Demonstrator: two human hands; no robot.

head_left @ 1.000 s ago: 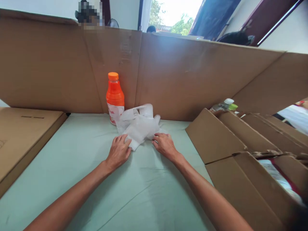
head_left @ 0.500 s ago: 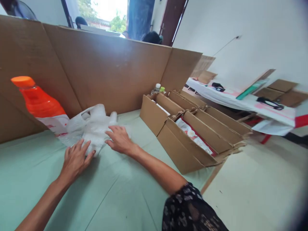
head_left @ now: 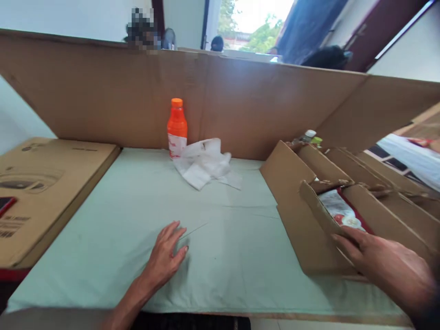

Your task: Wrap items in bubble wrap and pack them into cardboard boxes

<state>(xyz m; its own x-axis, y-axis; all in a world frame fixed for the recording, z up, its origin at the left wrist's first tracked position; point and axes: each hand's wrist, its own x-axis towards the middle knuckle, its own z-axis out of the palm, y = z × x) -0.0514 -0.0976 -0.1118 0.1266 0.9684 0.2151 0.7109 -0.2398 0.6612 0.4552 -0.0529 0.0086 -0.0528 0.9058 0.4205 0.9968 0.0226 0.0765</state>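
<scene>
My left hand (head_left: 168, 252) is low over the pale green tabletop (head_left: 220, 220), fingers spread and holding nothing. On the right, my right hand (head_left: 388, 261) is at the near wall of a divided cardboard box (head_left: 323, 243), with its thumb and fingers at the rim; it is partly blurred. A red-and-white printed packet (head_left: 343, 213) stands in the box's front compartment, just beyond my right fingers. Farther back, crumpled white plastic bags (head_left: 206, 165) lie beside an upright orange bottle (head_left: 177, 126) with an orange cap, apart from both hands.
A tall cardboard screen (head_left: 240, 105) runs along the back edge. At left lies a flat cardboard carton (head_left: 65, 183) with a red-edged object (head_left: 7, 204) on it. Capped bottles (head_left: 309, 135) show in the box's rear compartment. People's heads are visible beyond the screen.
Both hands have left the plastic bags. My right hand has moved right to the cardboard box, and my left hand has drawn back towards me. The view has swung left.
</scene>
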